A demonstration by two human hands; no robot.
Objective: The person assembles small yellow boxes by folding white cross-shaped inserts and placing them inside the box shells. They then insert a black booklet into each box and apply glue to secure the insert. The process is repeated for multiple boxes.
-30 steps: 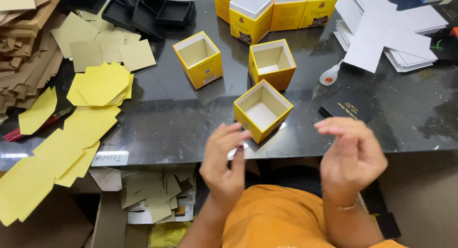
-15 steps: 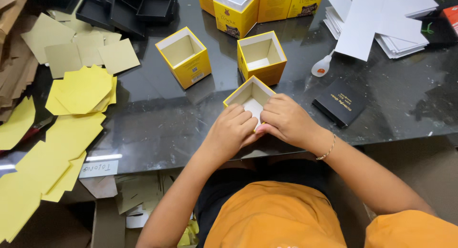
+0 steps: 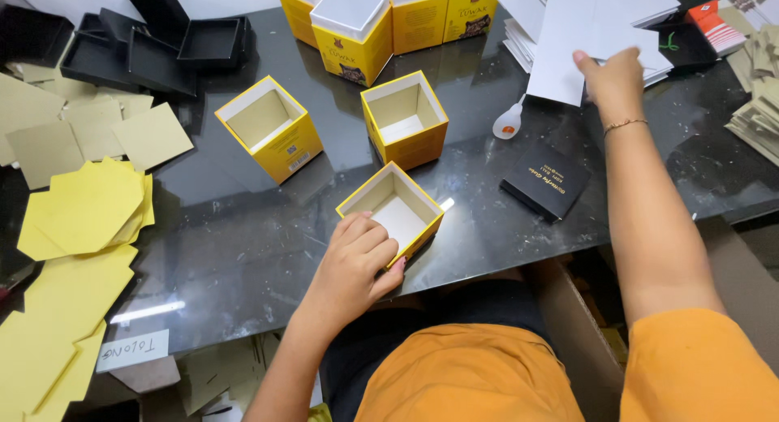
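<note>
**Right hand leaves the box for the white sheets**

On the dark counter [image 3: 243, 251], 1 open yellow box [image 3: 392, 209] is now sitting under only the left hand [image 3: 355, 264], fingers curled on its near wall. The right hand [image 3: 614, 83], which was on the box with it 0.5 s ago, is now pinching a white card sheet [image 3: 560, 69] from the stack.

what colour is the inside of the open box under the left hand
White inside the open yellow cardboard box, with yellow outer walls; the head view shows it best.

Bright, even light; glare streaks the glossy tabletop [image 3: 243, 251] (edges slightly warped).
</note>
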